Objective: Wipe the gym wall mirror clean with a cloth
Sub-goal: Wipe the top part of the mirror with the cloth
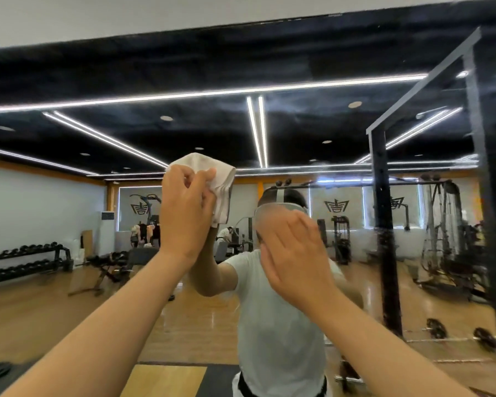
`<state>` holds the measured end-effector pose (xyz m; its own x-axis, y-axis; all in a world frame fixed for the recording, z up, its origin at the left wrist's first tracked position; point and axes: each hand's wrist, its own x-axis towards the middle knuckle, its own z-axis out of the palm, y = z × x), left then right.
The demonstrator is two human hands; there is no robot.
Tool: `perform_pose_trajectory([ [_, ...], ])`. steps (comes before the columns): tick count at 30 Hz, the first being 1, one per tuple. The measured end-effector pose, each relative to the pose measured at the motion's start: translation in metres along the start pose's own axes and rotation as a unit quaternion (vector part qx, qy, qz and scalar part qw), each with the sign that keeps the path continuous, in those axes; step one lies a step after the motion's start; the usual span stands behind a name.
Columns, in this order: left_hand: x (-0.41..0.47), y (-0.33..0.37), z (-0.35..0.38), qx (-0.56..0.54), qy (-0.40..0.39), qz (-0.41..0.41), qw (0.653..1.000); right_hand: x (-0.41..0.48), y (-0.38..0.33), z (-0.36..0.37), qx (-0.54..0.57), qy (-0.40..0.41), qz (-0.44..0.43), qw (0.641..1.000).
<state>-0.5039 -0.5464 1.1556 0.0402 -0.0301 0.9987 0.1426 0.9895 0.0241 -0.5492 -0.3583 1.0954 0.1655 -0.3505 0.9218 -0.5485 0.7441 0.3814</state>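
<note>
Watching from the head view, the person is standing close up to the mirror (312, 130) with both arms raised. The left hand (185, 216) is gripping a bunched white cloth (222, 181) at about head height, fingers curled round it and thumb pinching the fold. The cloth seems to be pressing on the glass, though I cannot tell for sure. The right hand (294, 253) is lying open just beside it, fingers straight and a little apart, holding nothing.

I judge the wiping is going on in the mirror's middle band. The next move is calling for broad, overlapping strokes outward and upward, with the cloth spread flatter.

Reflected in the glass, a dumbbell rack (26, 262) is showing low on the left and a tall black frame (384, 224) on the right, where hazy streaks are showing. Nothing is blocking the glass, but that bare palm is likely risking fresh prints.
</note>
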Motion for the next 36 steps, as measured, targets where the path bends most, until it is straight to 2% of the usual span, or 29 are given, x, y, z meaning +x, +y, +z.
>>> perform_pose_trajectory([
  [7,-0.002,-0.016,-0.005,0.004,0.001,0.07,0.998,0.05,-0.058,0.024,0.049,0.025,0.037,0.998],
  [11,-0.006,-0.038,-0.015,0.018,0.008,0.047,0.999,0.051,-0.072,0.035,0.057,0.02,0.05,0.997],
  [20,-0.018,-0.108,-0.05,0.053,-0.019,-0.065,0.996,0.045,-0.072,0.044,0.052,0.028,0.036,0.998],
  [36,-0.017,-0.138,-0.066,0.075,0.007,-0.089,0.993,0.042,-0.071,0.049,0.01,0.018,0.021,1.0],
])
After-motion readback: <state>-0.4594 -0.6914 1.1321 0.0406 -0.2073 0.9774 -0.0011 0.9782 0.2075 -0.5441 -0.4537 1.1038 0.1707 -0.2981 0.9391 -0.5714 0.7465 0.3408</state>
